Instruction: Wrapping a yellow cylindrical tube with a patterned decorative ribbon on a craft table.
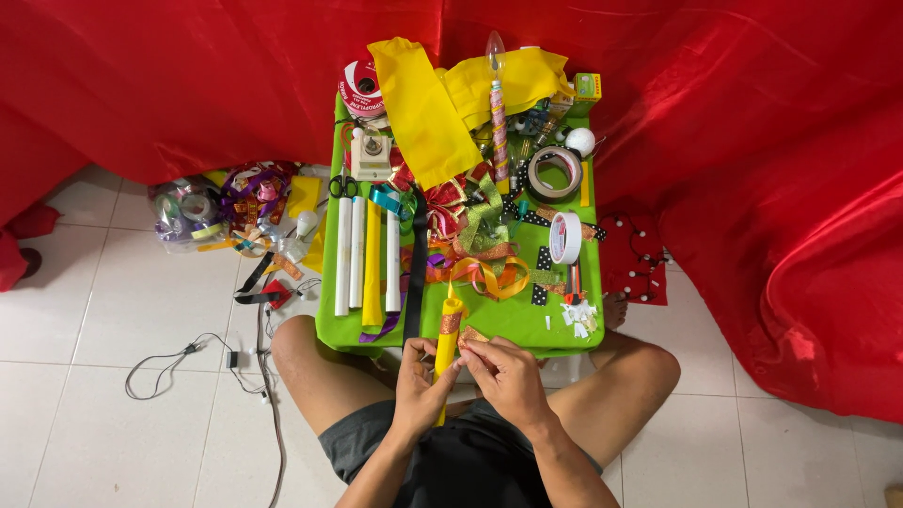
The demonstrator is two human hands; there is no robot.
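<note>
While you sat on the floor with your knees apart, red cloth (752,188) hung all around you, and the green tabletop (513,325) stood just past your legs. It was full of things: yellow cloth (423,103), white tubes (350,254), a pile of ribbons (480,235), tape rolls (555,174) and scissors (343,185).

You looked to be wrapping a band onto a yellow stick (447,343). It stood almost upright at the near edge of the tabletop, above your lap. Your left hand (420,386) was closed around its lower half. A gold and red band (451,324) sat around the stick, just above that hand.

Your right hand (508,376) was just beside the stick, fingers pinched shut on a small gold strip (473,334). The strip reached toward the band.

I think the next move needed a steady left hand, and the strip pulled tight and flat against the stick.
</note>
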